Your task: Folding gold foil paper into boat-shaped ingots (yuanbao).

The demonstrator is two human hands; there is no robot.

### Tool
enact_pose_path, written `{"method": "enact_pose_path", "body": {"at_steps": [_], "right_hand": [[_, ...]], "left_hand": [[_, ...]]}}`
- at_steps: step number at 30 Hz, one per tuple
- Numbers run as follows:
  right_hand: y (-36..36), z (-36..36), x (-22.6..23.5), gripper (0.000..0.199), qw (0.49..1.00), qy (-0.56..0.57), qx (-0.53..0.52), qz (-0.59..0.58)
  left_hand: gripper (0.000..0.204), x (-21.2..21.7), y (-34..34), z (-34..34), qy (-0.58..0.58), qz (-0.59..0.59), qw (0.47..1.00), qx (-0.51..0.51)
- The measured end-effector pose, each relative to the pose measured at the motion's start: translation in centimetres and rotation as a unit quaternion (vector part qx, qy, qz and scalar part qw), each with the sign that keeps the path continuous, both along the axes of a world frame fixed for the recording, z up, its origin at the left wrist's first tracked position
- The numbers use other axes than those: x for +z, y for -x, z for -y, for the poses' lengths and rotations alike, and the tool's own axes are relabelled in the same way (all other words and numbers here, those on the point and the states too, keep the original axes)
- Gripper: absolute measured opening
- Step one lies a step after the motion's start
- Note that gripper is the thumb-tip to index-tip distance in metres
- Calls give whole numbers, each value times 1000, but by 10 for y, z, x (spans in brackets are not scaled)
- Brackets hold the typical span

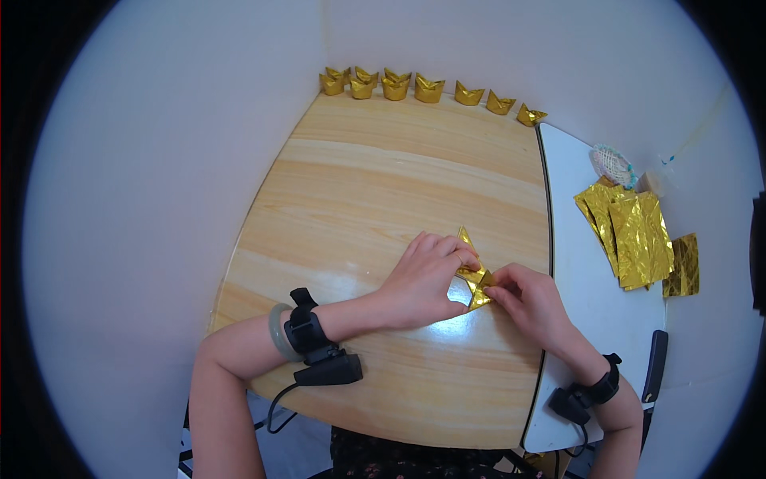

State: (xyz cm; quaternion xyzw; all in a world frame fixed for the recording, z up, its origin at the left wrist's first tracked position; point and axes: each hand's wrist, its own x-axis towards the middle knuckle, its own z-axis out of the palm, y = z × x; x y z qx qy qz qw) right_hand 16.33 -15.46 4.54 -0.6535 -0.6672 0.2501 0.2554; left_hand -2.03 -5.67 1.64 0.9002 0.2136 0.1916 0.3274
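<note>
A partly folded piece of gold foil paper [479, 281] lies between my hands above the wooden table, with a pointed end sticking up past my left fingers. My left hand [428, 278] grips it from the left, its fingers curled at the upper part and the thumb at the lower edge. At the paper's right edge, my right hand [533, 305] pinches it between thumb and fingertips. My fingers cover part of the folds.
Several folded gold foil ingots [429, 89] line the far edge of the wooden table [383, 191]. On the white table [590, 295] at right lie gold foil sheets [641, 239] and a small woven basket [613, 165]. Black wrist devices [329, 369] with cables sit on both forearms.
</note>
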Motion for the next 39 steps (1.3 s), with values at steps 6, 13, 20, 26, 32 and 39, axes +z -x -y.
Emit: {"method": "enact_pose_path", "body": {"at_steps": [6,13,20,26,32,39], "right_hand": [[2,0,1,18,998,27,-41,-39],[-2,2,-4,17,997,22,-47,-50],[1,6,0,13,994,48,-65,-67],[-3,4,-7,13,998,-35,-26,-37],[1,3,-5,13,996,8,-64,-66],[3,2,-9,13,995,22,-84,-39]], "left_hand": [[38,4,8,0,-1,-6,999,-32],[40,4,21,-5,-69,-41,985,-152],[43,3,23,-8,-186,-74,962,-187],[42,2,24,-10,-230,-76,950,-198],[39,5,26,-10,-233,-84,947,-202],[50,6,23,-8,-246,-93,944,-200]]}}
